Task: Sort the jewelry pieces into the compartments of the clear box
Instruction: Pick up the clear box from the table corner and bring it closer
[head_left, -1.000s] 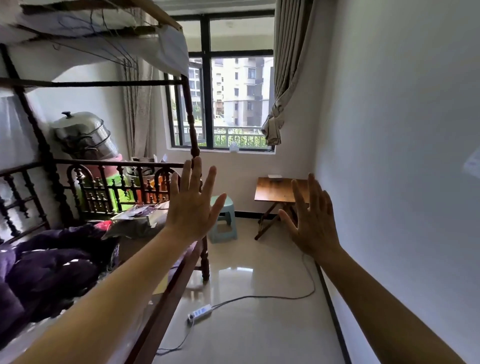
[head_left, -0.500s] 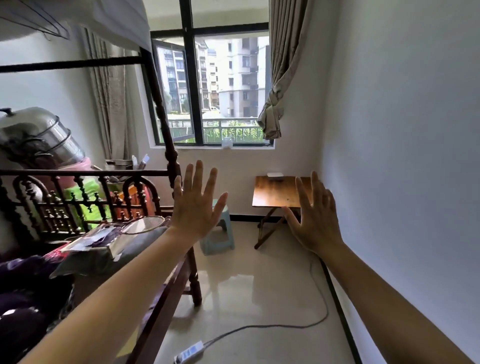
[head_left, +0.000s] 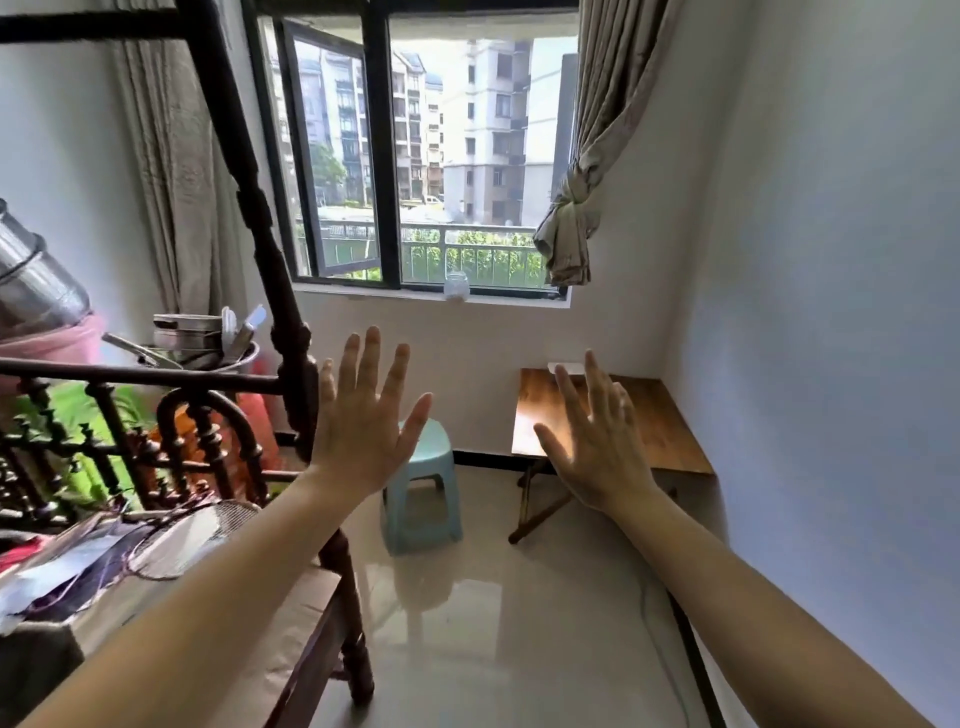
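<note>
My left hand (head_left: 363, 421) and my right hand (head_left: 597, 441) are both raised in front of me, palms facing away, fingers spread, holding nothing. A small wooden folding table (head_left: 670, 431) stands in the far right corner under the window, partly behind my right hand. A small pale flat object (head_left: 569, 367) lies at its back edge; I cannot tell what it is. No jewelry and no clear box can be made out in this view.
A dark wooden bed frame (head_left: 291, 364) with a carved footboard fills the left side, piled with clutter and a racket (head_left: 182, 540). A light blue plastic stool (head_left: 426, 483) stands on the tiled floor. A cable (head_left: 654, 629) runs along the right wall. Metal pots (head_left: 197, 338) sit behind the bed.
The view has moved forward toward the window and table, so stool and table appear larger and nearer. Both hands stay raised and spread. The power strip on the floor has left the view.
</note>
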